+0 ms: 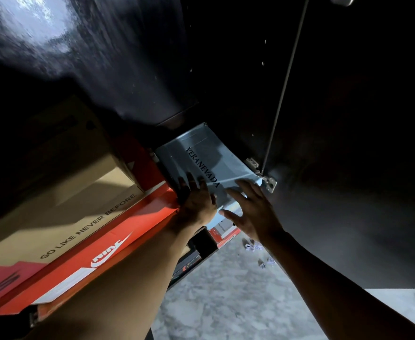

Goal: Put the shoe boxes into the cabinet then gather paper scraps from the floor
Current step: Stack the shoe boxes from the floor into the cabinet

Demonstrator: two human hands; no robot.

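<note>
This is looking like a home storage corner: a dark cabinet [226, 69] with its door [348, 143] hanging open on metal hinges [269, 184] is holding stacked shoe boxes [91, 246], and crumpled paper scraps [253, 247] are lying on a pale marbled floor [226, 303].

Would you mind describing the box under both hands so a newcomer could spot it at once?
Start at the dark cabinet and follow its open door's metal hinge inward. Just beside it lies a pale blue box, right of the orange shoe box. It alone is blue, lettered VERANEVADA.
</note>
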